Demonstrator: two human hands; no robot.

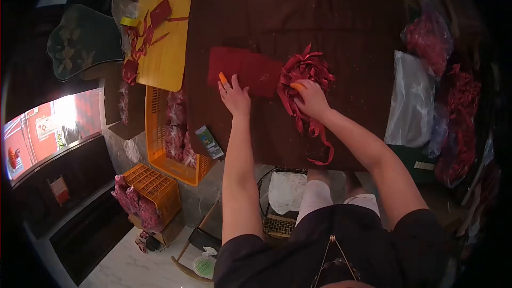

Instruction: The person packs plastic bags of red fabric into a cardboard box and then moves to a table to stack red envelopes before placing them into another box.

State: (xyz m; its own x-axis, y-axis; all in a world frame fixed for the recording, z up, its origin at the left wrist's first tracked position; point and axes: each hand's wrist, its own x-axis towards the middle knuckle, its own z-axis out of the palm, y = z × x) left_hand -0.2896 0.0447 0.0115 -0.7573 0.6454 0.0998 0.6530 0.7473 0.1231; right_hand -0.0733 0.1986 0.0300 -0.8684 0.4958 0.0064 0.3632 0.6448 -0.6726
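Observation:
My left hand lies with its fingers spread on the lower edge of a flat red sheet, which looks like paper or card. An orange cover sits on one of its fingertips. To the right, a second red piece with a small faint mark adjoins the sheet and reaches toward a heap of red ribbons. My right hand is at the heap's lower part, its fingers closed on red ribbon; one finger has an orange cover. A loose ribbon tail curls toward the near table edge.
The table has a dark brown cloth. At left, a yellow board carries red ribbons, above an orange crate of bagged red items. A phone-like card lies near the edge. Clear plastic bags stand right.

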